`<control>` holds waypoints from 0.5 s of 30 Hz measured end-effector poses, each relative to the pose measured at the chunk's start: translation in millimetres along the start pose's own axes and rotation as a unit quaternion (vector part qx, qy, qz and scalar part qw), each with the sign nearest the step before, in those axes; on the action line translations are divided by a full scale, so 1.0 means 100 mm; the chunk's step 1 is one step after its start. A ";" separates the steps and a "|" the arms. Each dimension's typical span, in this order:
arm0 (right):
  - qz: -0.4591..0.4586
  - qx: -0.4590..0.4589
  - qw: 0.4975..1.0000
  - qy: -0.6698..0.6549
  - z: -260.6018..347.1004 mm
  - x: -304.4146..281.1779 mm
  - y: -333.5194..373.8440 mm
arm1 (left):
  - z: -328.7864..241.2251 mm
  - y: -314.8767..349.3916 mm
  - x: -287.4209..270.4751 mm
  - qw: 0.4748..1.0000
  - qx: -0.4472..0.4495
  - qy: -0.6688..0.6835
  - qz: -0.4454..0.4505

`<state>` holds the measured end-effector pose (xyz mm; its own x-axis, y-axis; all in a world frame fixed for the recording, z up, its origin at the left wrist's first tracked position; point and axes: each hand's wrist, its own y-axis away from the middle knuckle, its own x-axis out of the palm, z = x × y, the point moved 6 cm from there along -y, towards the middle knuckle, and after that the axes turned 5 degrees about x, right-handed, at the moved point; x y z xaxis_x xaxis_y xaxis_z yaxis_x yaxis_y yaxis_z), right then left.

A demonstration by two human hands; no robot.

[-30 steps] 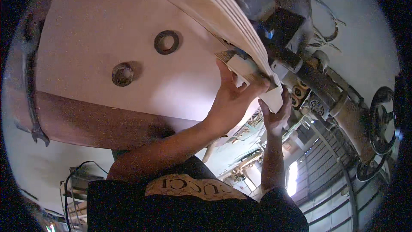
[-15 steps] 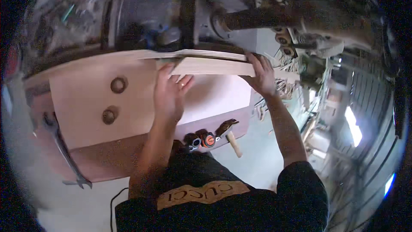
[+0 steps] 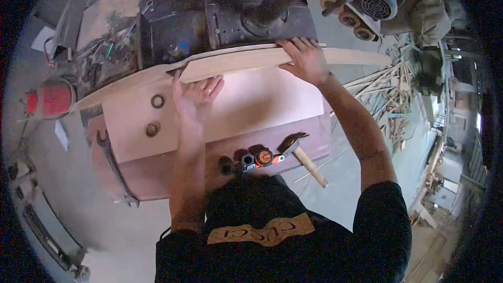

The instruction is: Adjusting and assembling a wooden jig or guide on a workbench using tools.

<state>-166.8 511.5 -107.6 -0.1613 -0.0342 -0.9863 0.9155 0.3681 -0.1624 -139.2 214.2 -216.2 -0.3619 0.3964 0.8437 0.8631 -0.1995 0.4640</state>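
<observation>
My right hand (image 3: 306,62) is closed over a pale wooden board (image 3: 236,63), its fingers across the far edge and the thumb on the near side. At the board's left end, my left hand (image 3: 196,98) supports it with the palm turned up, thumb at the end and fingers bent by the lower edge. Behind and beneath the board, more long wooden strips (image 3: 126,85) run along the far side of the table (image 3: 152,178). A light flat sheet (image 3: 246,105) lies below my hands. Two ring-shaped pieces, one upper (image 3: 157,101) and one lower (image 3: 152,129), rest on its left part.
A large wrench (image 3: 116,170) lies along the table's left side. Near my body are an orange-and-black tape measure (image 3: 265,156) and a wooden-handled hammer (image 3: 310,167) overhanging the edge. Dark machinery (image 3: 257,18) stands beyond. Scrap wood (image 3: 398,86) is piled right; a red container (image 3: 50,100) stands left.
The head view has shifted, showing more of the floor at left. Both hands still hold the board, whose left end now sits further left over the sheet.
</observation>
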 end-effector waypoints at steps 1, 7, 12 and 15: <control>0.001 0.001 1.000 0.005 -0.02 0.02 -0.01 | 0.05 0.03 -0.02 1.000 0.006 -0.003 -0.003; 0.002 -0.004 1.000 0.013 0.02 0.03 -0.03 | 0.78 0.08 0.00 0.992 0.086 0.059 -0.076; -0.013 -0.015 1.000 0.017 0.00 0.03 0.02 | 1.00 -0.07 0.47 0.995 0.068 -0.011 -0.066; -0.018 -0.017 1.000 0.013 0.02 0.00 0.01 | 0.94 -0.09 0.49 0.989 0.083 -0.078 -0.099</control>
<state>-164.8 509.8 -108.2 -0.2037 -0.0229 -0.9788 0.8963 0.3978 -0.1959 -131.3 320.0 -204.2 -0.4821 0.5494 0.6824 0.8311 0.0403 0.5547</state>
